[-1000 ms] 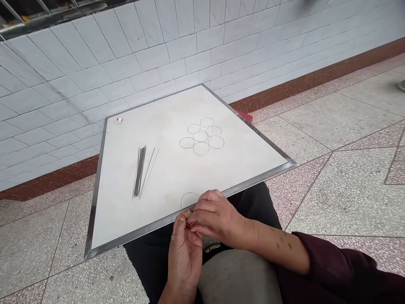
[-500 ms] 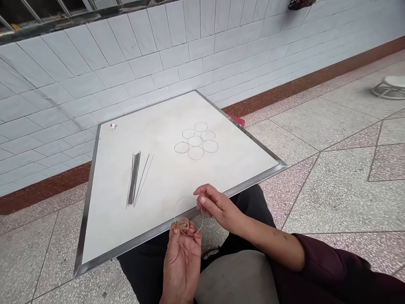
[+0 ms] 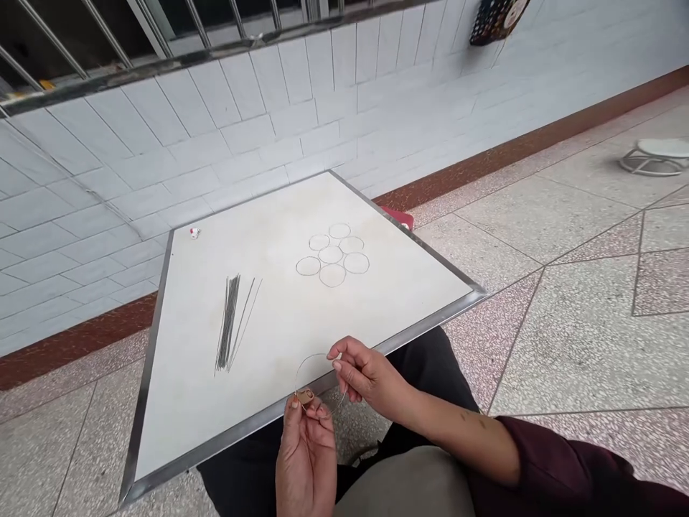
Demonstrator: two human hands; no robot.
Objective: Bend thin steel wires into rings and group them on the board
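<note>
A thin wire ring (image 3: pixel 311 355) is held up over the table's near edge. My left hand (image 3: pixel 306 452) pinches its lower left side between thumb and fingers, together with a small brown piece (image 3: pixel 306 398), perhaps tape or card. At the ring's upper right, my right hand (image 3: pixel 374 377) has its thumb and index finger closed on the wire; the fingertips partly cover it. Several similar wire rings (image 3: pixel 332 286) lie in a touching cluster on the white table (image 3: pixel 280 215). To the left rests a bundle of straight wires (image 3: pixel 229 323), two lying apart beside it.
A small white and red object (image 3: pixel 194 233) sits in the table's far left corner. Metal trim (image 3: pixel 430 319) borders the tabletop. Behind it stands a tiled wall (image 3: pixel 215 165); a white-topped stool (image 3: pixel 659 149) is on the floor at right.
My right thumb and index finger have come together on the ring's upper right, where they were apart before. The ring has tilted slightly. The camera view has shifted upward.
</note>
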